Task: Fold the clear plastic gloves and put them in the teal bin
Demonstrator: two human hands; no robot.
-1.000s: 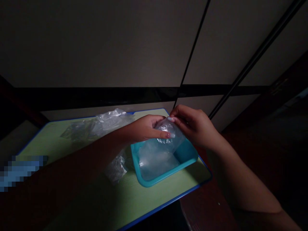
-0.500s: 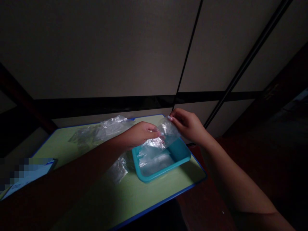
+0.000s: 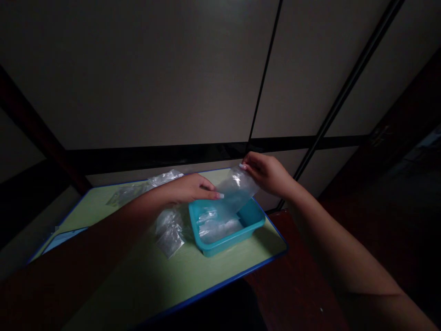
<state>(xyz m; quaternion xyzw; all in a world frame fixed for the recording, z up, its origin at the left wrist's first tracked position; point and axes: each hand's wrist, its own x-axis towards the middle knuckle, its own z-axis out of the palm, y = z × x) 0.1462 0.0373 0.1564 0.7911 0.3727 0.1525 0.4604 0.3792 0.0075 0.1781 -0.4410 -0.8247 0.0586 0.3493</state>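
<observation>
Plastic, thin and clear, fills the head view: one bag (image 3: pixel 234 188), smooth with bright creases, hangs slanted above one teal basin (image 3: pixel 230 242) with rounded corners. The bag looks milky and see-through, the teal showing faintly behind it. The right hand (image 3: pixel 270 175) pinches its upper right corner between thumb and fingers. The left hand (image 3: pixel 198 187) has its thumb at the bag's left edge, fingers loosely curved; whether it grips cannot be told. Whitish film (image 3: pixel 220 231) lies inside the basin, its layers uncountable. The basin stands toward the right of one pale green desk (image 3: pixel 213 271) edged in blue. Two crinkled heaps sit left of it: a far heap (image 3: pixel 164 177) and a near heap (image 3: pixel 171 235).
</observation>
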